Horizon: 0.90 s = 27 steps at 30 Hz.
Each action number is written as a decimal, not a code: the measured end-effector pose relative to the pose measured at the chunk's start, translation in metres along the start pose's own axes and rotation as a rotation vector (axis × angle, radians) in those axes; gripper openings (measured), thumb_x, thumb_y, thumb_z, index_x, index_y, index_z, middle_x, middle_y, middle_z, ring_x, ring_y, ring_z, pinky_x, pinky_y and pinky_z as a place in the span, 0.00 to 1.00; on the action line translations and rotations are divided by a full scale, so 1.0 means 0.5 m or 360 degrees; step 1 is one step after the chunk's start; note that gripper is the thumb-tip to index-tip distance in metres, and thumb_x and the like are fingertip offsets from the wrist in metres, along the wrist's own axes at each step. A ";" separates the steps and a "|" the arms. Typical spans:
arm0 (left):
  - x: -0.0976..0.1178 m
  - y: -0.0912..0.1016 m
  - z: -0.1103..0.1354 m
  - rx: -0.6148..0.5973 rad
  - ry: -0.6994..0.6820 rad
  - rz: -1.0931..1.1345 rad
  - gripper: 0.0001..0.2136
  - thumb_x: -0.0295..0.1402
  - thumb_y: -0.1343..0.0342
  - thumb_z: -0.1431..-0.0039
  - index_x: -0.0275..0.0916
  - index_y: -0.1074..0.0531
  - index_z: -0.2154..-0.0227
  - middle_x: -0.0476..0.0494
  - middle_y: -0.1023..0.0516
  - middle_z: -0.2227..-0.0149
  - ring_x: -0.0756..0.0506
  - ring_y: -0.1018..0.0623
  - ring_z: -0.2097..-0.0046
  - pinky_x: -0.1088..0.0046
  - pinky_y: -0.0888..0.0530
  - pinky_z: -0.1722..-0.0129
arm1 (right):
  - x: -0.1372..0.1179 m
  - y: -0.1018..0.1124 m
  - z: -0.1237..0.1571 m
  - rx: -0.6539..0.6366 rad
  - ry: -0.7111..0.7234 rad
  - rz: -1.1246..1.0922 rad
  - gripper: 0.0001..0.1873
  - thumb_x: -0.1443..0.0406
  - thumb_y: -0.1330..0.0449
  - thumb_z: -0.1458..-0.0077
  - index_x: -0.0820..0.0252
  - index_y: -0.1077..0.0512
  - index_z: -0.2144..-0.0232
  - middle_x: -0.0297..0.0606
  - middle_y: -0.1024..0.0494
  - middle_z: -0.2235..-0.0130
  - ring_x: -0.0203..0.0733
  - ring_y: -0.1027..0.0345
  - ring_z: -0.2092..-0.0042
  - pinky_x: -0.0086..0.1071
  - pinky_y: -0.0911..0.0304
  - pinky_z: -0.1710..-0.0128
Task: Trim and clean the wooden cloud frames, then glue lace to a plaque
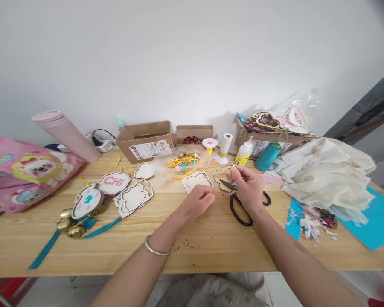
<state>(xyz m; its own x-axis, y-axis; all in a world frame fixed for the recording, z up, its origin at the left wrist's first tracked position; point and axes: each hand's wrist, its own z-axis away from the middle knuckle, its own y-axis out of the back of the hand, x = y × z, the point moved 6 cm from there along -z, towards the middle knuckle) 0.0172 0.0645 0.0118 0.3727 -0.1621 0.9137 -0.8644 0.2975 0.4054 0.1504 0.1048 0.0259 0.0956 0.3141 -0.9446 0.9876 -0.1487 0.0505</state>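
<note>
My left hand (200,201) is closed over the wooden table, fingers curled inward; anything in them is hidden. Close behind it lie pale scalloped wooden cutouts (196,181). My right hand (248,185) pinches the upper right edge of a thin, scalloped wooden frame (215,178), whose middle is cut out. Black-handled scissors (240,214) lie under that hand, their blades pointing left across the frame. Small dark scraps (192,244) are scattered on the tabletop in front of my left hand.
A plastic bag of yellow cords (179,162), thread spools (224,149), a glue bottle (244,152) and cardboard boxes (144,138) stand behind. Finished round pieces (88,202) with bells lie left, near a pink bag (28,175). White fabric (326,170) is heaped right, beside fabric scraps (312,224).
</note>
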 end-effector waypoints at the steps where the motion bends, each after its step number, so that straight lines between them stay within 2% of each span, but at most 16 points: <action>1: 0.002 -0.003 0.002 -0.0064 -0.0018 -0.0088 0.09 0.26 0.59 0.56 0.38 0.49 0.88 0.55 0.50 0.85 0.54 0.47 0.79 0.75 0.49 0.79 | 0.000 0.000 0.000 -0.0014 -0.0005 -0.0013 0.11 0.60 0.42 0.54 0.63 0.27 0.74 0.30 0.32 0.81 0.30 0.40 0.81 0.24 0.41 0.81; 8: 0.002 -0.022 0.010 -0.0316 -0.0118 -0.0409 0.11 0.26 0.58 0.53 0.37 0.49 0.87 0.55 0.49 0.85 0.55 0.47 0.80 0.77 0.48 0.80 | 0.002 -0.004 0.001 -0.0100 -0.0053 -0.0101 0.12 0.59 0.43 0.54 0.63 0.29 0.75 0.29 0.34 0.80 0.28 0.43 0.81 0.24 0.43 0.82; 10: -0.003 -0.026 0.011 -0.0352 -0.0114 -0.0464 0.14 0.30 0.56 0.49 0.36 0.49 0.88 0.56 0.50 0.86 0.55 0.48 0.80 0.77 0.49 0.81 | 0.002 -0.006 0.004 -0.0112 -0.0043 -0.0116 0.11 0.59 0.43 0.53 0.63 0.29 0.74 0.30 0.33 0.80 0.28 0.44 0.81 0.24 0.43 0.82; 12: -0.006 -0.022 0.011 -0.0298 -0.0108 -0.0475 0.17 0.36 0.53 0.48 0.36 0.44 0.89 0.55 0.48 0.86 0.55 0.46 0.81 0.77 0.48 0.81 | 0.000 -0.007 0.007 -0.0114 -0.0030 -0.0123 0.11 0.59 0.43 0.53 0.63 0.29 0.74 0.30 0.33 0.80 0.29 0.43 0.81 0.24 0.44 0.83; 14: 0.000 -0.006 0.008 -0.0096 -0.0176 -0.0425 0.15 0.40 0.50 0.49 0.36 0.36 0.85 0.54 0.41 0.85 0.54 0.42 0.80 0.77 0.44 0.79 | -0.001 -0.009 0.013 -0.0120 -0.0025 -0.0105 0.11 0.59 0.43 0.53 0.63 0.28 0.74 0.30 0.33 0.80 0.29 0.43 0.81 0.24 0.44 0.83; 16: 0.009 0.023 0.006 0.0276 -0.0300 -0.0353 0.12 0.42 0.47 0.51 0.37 0.30 0.78 0.51 0.33 0.80 0.52 0.36 0.75 0.76 0.38 0.75 | -0.003 -0.011 0.020 -0.0137 -0.0006 -0.0071 0.11 0.59 0.42 0.54 0.63 0.27 0.74 0.30 0.33 0.81 0.29 0.43 0.81 0.24 0.44 0.83; 18: 0.012 0.053 0.009 0.0688 -0.0386 -0.0292 0.12 0.42 0.46 0.52 0.38 0.29 0.69 0.47 0.28 0.71 0.49 0.32 0.68 0.73 0.35 0.68 | -0.005 -0.017 0.028 -0.0180 0.0038 -0.0042 0.11 0.60 0.42 0.54 0.62 0.27 0.73 0.31 0.31 0.80 0.29 0.42 0.80 0.24 0.43 0.82; 19: 0.009 0.062 0.010 0.0831 -0.0394 -0.0255 0.14 0.42 0.46 0.51 0.39 0.29 0.65 0.45 0.28 0.67 0.47 0.31 0.65 0.72 0.35 0.64 | -0.005 -0.020 0.031 -0.0206 0.0064 -0.0035 0.11 0.60 0.42 0.54 0.62 0.26 0.72 0.31 0.30 0.78 0.30 0.41 0.80 0.25 0.42 0.82; 20: 0.003 0.064 0.009 0.0889 -0.0378 -0.0210 0.14 0.42 0.47 0.50 0.39 0.30 0.63 0.44 0.28 0.64 0.47 0.31 0.62 0.71 0.35 0.62 | -0.005 -0.024 0.035 -0.0235 0.0084 -0.0031 0.11 0.61 0.42 0.54 0.62 0.26 0.71 0.32 0.28 0.77 0.30 0.40 0.79 0.25 0.41 0.81; 22: -0.007 0.053 -0.001 0.0786 -0.0299 -0.0107 0.13 0.41 0.52 0.46 0.39 0.30 0.65 0.44 0.28 0.66 0.47 0.30 0.63 0.71 0.35 0.62 | -0.006 -0.031 0.039 -0.0277 0.0089 -0.0039 0.11 0.61 0.42 0.54 0.61 0.26 0.70 0.33 0.27 0.75 0.31 0.39 0.79 0.25 0.41 0.81; 25: -0.008 0.028 -0.009 0.0522 -0.0187 0.0053 0.16 0.41 0.59 0.43 0.37 0.33 0.78 0.49 0.33 0.78 0.51 0.33 0.72 0.75 0.36 0.70 | -0.013 -0.038 0.041 -0.0289 0.0000 -0.0072 0.10 0.62 0.42 0.55 0.61 0.26 0.71 0.33 0.27 0.76 0.30 0.40 0.80 0.25 0.42 0.83; 27: 0.003 0.024 -0.008 0.0473 -0.0171 0.0129 0.16 0.40 0.59 0.43 0.37 0.37 0.81 0.51 0.37 0.80 0.52 0.36 0.75 0.76 0.38 0.73 | -0.022 -0.042 0.041 -0.0294 -0.0043 -0.0084 0.10 0.62 0.42 0.55 0.62 0.26 0.72 0.33 0.28 0.78 0.30 0.42 0.82 0.24 0.43 0.84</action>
<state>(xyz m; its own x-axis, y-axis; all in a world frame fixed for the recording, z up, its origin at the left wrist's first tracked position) 0.0089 0.0713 0.0182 0.2746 -0.2520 0.9280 -0.9564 0.0282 0.2907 0.1259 0.0855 0.0285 0.0421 0.2913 -0.9557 0.9975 0.0428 0.0570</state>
